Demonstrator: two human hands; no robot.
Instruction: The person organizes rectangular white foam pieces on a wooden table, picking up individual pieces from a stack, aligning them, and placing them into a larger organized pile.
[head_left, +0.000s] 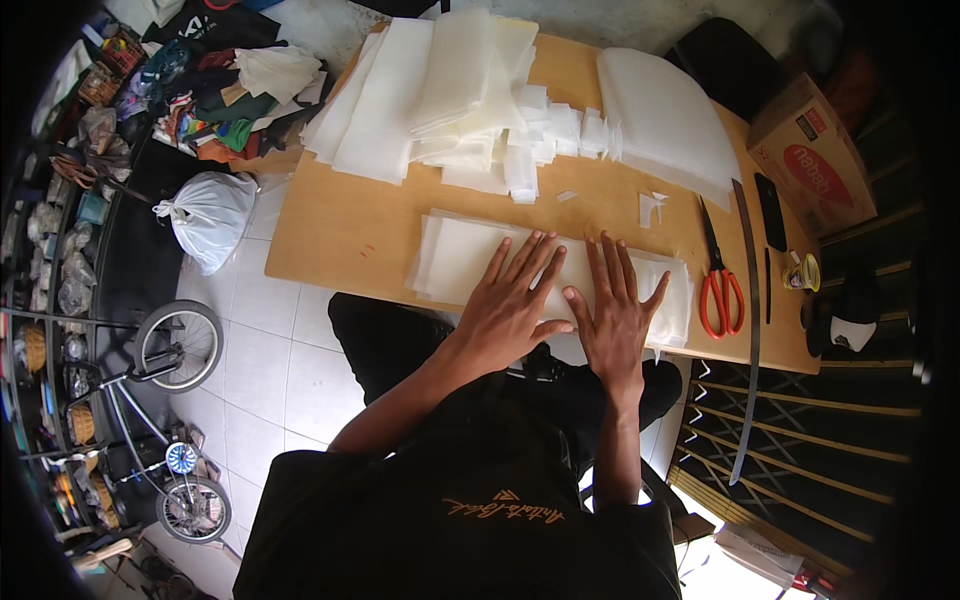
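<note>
A stack of translucent white sheets [455, 257] lies along the near edge of the wooden table. My left hand [512, 300] rests on the middle of it, palm down with the fingers stretched out. Beside it, my right hand [614, 310] presses flat on the right part of the same stack, fingers spread. The thumbs come close to each other. Neither hand grips anything. Both palms hide part of the sheets beneath. A few small offcuts [648, 210] of the same material lie just beyond the stack.
Larger piles of white sheets [380, 110] and a rounded stack [660, 115] cover the table's far side. Orange-handled scissors [721, 300], a long metal ruler [752, 330], a phone [770, 212] and a small cup [802, 272] are at right. A cardboard box [815, 160] stands behind; a small bicycle [150, 420] is at left.
</note>
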